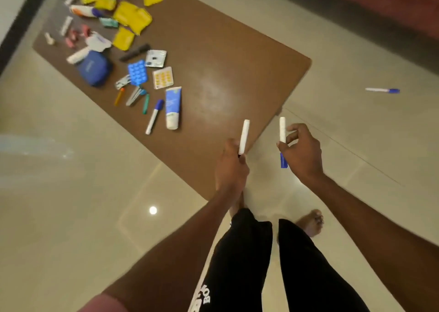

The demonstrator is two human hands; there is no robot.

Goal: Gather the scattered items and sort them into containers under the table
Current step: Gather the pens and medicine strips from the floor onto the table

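My left hand (231, 166) grips a white marker (244, 136) that points up, over the near corner of the brown table (225, 79). My right hand (300, 153) holds a second white marker (282, 130) whose blue cap shows below the fingers, just off the table's edge. A blue-capped marker (155, 115) lies on the table beside a blue and white tube (173, 107). One more blue-capped marker (382, 90) lies on the floor at the right.
Several yellow packets (131, 17), pill blister packs (137, 72), a blue pouch (93, 68), small pens and white tubes crowd the table's far left. My legs and bare feet (310, 222) stand on pale glossy floor tiles. No containers are in view.
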